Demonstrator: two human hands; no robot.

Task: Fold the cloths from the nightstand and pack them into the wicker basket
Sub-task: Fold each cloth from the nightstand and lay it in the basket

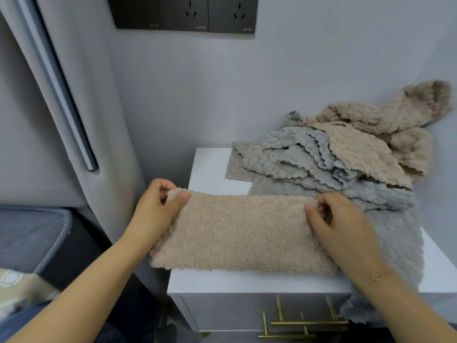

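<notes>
Beige fleecy folded cloth (241,231) is lying on the white nightstand (247,280), left hand (158,206) and right hand (338,224) each pinching a top corner.

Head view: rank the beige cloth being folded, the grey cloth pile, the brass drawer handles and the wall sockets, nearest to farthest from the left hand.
From the left hand:
1. Beige cloth being folded, pinched at its left corner.
2. Grey cloth pile, behind and to the right on the nightstand.
3. Brass drawer handles, low on the nightstand front, and wall sockets, high on the wall: too close to call.
</notes>
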